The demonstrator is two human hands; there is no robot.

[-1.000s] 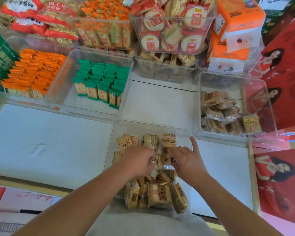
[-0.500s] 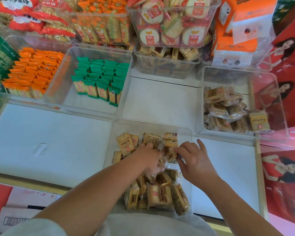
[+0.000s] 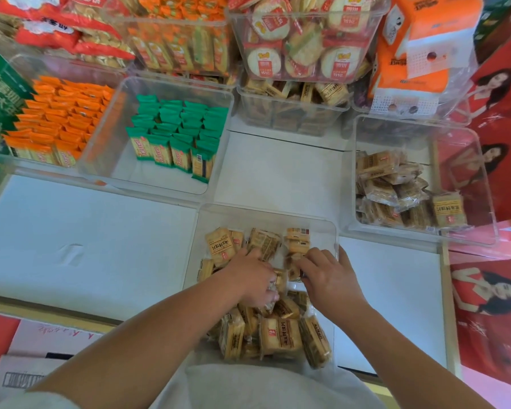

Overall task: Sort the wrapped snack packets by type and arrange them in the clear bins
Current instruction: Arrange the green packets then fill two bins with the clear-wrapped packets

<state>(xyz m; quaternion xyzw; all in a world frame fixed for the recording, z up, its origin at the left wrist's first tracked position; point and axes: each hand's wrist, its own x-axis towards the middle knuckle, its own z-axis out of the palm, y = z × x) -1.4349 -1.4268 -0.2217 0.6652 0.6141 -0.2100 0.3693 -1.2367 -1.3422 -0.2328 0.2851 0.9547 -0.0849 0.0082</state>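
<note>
A clear bin (image 3: 266, 215) right in front of me holds several tan wrapped biscuit packets (image 3: 281, 338). Both my hands are inside it. My left hand (image 3: 252, 278) lies curled over packets in the middle of the pile and grips them. My right hand (image 3: 326, 274) pinches a packet near the bin's right wall, fingers bent down onto it. What lies under both palms is hidden. Another clear bin (image 3: 481, 184) at the right holds more tan packets (image 3: 396, 190).
Clear bins with green packets (image 3: 177, 134) and orange packets (image 3: 56, 119) stand at the back left. Stacked bins of round crackers (image 3: 301, 39) and an orange tissue pack (image 3: 419, 45) stand behind. White shelf surface (image 3: 71, 237) lies left; red posters (image 3: 496, 314) at right.
Both hands have shifted slightly farther into the bin, staying among the tan packets. The camera has tilted a little.
</note>
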